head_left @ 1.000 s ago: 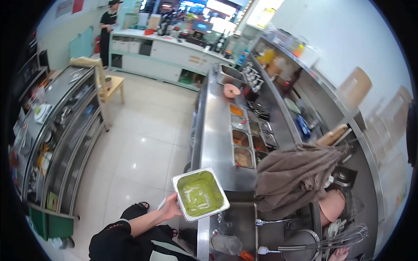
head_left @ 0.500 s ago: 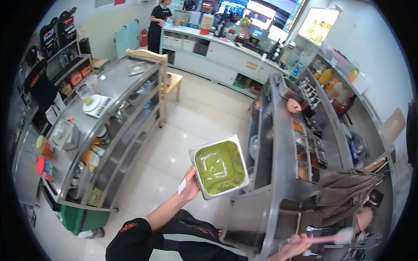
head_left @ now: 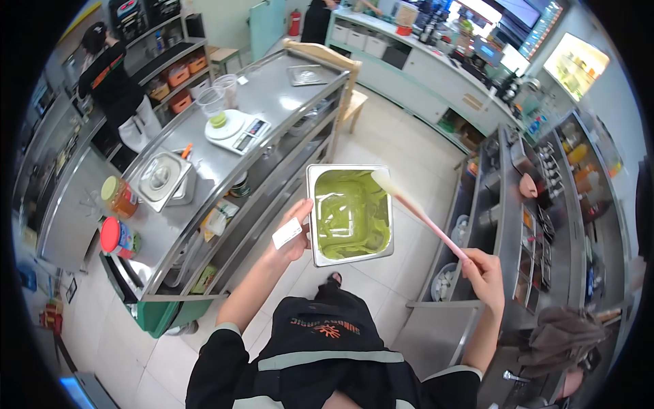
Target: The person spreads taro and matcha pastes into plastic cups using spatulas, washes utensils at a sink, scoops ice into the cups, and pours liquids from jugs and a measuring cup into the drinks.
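Observation:
My left hand (head_left: 293,232) grips the left side of a square metal pan (head_left: 317,255). Smooth green paste (head_left: 344,215) coats the pan's inner walls and bottom. A white label (head_left: 287,234) shows at the back of that hand. In my right hand (head_left: 482,269) is a spatula (head_left: 432,223) with a pink handle, held by the handle's end. Its pale blade reaches over the pan's upper right corner; whether it touches the rim or the paste I cannot tell.
On the left, a steel table (head_left: 269,92) bears a kitchen scale (head_left: 238,133), a lidded metal container (head_left: 163,178) and jars (head_left: 119,235). A co-worker (head_left: 116,85) stands beyond it. Another person (head_left: 315,24) is by the back counter. A steel counter (head_left: 501,225) runs along my right.
My right hand has lifted the spatula from the sink area on the right up to the pan. My view has turned left, and the pan is now held more upright in the picture.

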